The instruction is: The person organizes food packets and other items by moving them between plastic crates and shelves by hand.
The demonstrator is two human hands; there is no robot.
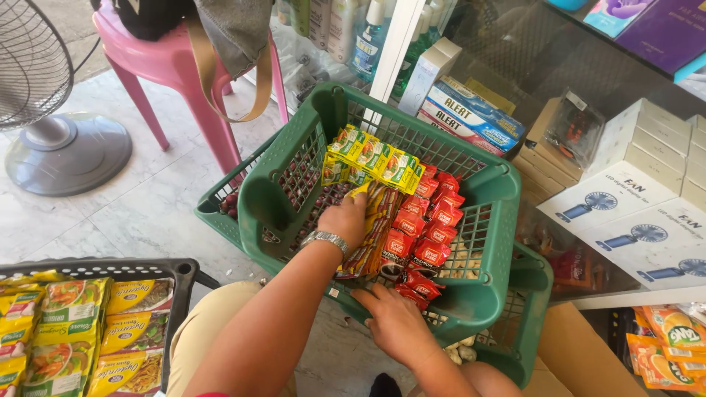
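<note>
A green plastic basket (497, 192) sits tilted on a second green basket (526, 323). Inside lie strips of red sachets (434, 224) and yellow-green sachets (376, 156). My left hand (346, 219), with a metal watch on the wrist, is inside the basket and grips a strip of red-and-yellow striped sachets (376, 234). My right hand (396, 322) rests on the basket's near rim, fingers spread and touching the lowest red sachets.
A black crate (180, 273) of yellow noodle packets stands at lower left. A pink stool (173, 66) and a floor fan (62, 147) are behind. A glass cabinet (588, 147) with white and blue boxes is on the right, with orange sachets (673, 345) below.
</note>
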